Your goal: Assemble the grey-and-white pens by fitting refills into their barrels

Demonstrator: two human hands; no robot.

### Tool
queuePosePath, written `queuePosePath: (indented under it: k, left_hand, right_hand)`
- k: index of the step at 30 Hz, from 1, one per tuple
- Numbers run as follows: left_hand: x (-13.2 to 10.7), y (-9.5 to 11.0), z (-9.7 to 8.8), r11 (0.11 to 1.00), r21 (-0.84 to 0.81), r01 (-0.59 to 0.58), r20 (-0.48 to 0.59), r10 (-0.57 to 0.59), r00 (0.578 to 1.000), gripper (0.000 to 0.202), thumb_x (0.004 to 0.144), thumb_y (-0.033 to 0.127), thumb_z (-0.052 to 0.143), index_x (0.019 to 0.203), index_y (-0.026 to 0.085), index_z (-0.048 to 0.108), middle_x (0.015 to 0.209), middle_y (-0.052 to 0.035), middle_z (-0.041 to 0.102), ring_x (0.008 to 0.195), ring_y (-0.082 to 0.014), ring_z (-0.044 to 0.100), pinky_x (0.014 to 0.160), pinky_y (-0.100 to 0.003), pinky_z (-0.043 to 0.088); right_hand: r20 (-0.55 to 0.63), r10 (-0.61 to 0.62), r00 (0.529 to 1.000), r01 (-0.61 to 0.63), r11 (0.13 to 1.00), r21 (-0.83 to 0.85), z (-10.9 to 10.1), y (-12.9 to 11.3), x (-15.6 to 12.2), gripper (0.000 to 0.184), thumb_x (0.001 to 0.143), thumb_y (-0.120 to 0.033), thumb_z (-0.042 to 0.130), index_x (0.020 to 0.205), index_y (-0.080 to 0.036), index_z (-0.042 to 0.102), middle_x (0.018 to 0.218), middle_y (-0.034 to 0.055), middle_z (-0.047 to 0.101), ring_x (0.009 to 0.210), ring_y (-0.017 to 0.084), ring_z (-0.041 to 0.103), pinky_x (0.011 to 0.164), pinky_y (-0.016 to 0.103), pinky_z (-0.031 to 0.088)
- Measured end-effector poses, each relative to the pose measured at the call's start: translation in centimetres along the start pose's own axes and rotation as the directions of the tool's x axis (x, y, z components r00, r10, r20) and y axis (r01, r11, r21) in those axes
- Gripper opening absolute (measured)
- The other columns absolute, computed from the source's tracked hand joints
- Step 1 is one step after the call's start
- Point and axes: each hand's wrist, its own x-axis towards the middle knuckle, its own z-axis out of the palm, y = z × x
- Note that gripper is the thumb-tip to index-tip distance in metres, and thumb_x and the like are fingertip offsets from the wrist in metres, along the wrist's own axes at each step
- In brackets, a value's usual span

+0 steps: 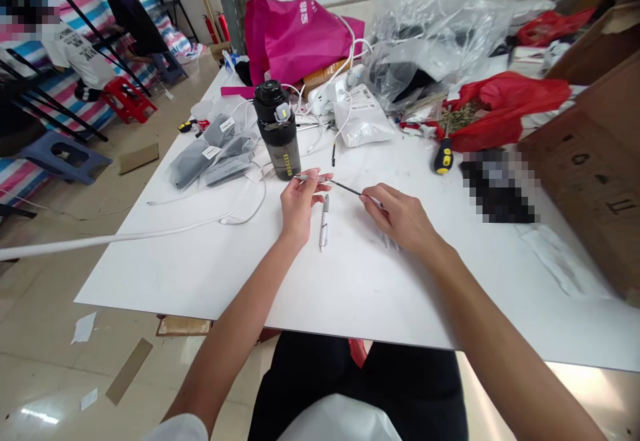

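My left hand (299, 206) is closed in a pinch around a short grey pen barrel piece (303, 177). From its tip a thin dark pen refill (346, 188) runs across to my right hand (397, 215), whose thumb and forefinger grip the other end. Whether the refill sits inside the barrel or only touches it, I cannot tell. Just below, a white pen with a grey grip (325, 222) lies on the white table (350, 294) between my hands. Something pale and partly hidden (389, 242) shows under my right palm.
A black bottle (277, 131) stands close beyond my left hand. Wrapped grey packages (215, 151) and white cables (250, 217) lie to the left. A screwdriver (443, 156), red bag (505, 107) and cardboard box (590, 174) are at right. A pink bag (300, 34) stands behind.
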Motion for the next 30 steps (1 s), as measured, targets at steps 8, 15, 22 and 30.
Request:
queuePosePath:
  k: [8, 15, 22, 30]
  left_hand:
    - [-0.1, -0.2, 0.1, 1.000, 0.022, 0.013, -0.009, -0.012, 1.000, 0.048, 0.089, 0.057, 0.086, 0.110, 0.017, 0.072, 0.106, -0.0115, 0.083, 0.081, -0.0141, 0.072, 0.069, -0.025, 0.050]
    - [-0.1, -0.4, 0.2, 1.000, 0.010, 0.015, 0.008, -0.015, 1.000, 0.048, 0.089, 0.058, 0.086, 0.106, 0.017, 0.070, 0.104, -0.0112, 0.082, 0.079, -0.0142, 0.073, 0.067, -0.024, 0.052]
    - [-0.1, -0.7, 0.1, 0.997, 0.068, 0.029, 0.074, -0.034, 0.997, 0.045, 0.092, 0.059, 0.084, 0.102, 0.017, 0.070, 0.104, -0.0122, 0.082, 0.081, -0.0162, 0.076, 0.065, -0.025, 0.053]
    - [-0.6, -1.5, 0.7, 0.997, 0.072, 0.012, 0.128, -0.021, 0.992, 0.043, 0.093, 0.057, 0.083, 0.102, 0.017, 0.071, 0.102, -0.0109, 0.081, 0.086, -0.0188, 0.079, 0.074, -0.028, 0.060]
  right_hand:
    - [0.028, -0.009, 1.000, 0.009, 1.000, -0.011, 0.0, -0.1, 0.0, 0.026, 0.118, -0.035, 0.043, 0.116, -0.022, 0.066, 0.099, 0.0068, 0.071, 0.071, 0.018, 0.060, 0.059, 0.031, 0.034]
    - [0.068, -0.009, 0.998, 0.010, 1.000, -0.027, 0.3, 0.1, 0.0, 0.029, 0.119, -0.036, 0.040, 0.117, -0.022, 0.066, 0.100, 0.0074, 0.070, 0.075, 0.019, 0.061, 0.060, 0.031, 0.034]
    - [0.063, 0.001, 0.998, 0.000, 1.000, -0.020, 0.2, 0.0, 0.1, 0.032, 0.120, -0.039, 0.038, 0.118, -0.023, 0.066, 0.100, 0.0072, 0.069, 0.074, 0.018, 0.061, 0.061, 0.031, 0.036]
    - [0.044, 0.028, 0.999, -0.030, 0.999, 0.027, 0.5, 0.1, 0.0, 0.027, 0.118, -0.043, 0.046, 0.125, -0.025, 0.064, 0.108, 0.0079, 0.072, 0.081, 0.019, 0.068, 0.064, 0.030, 0.042]
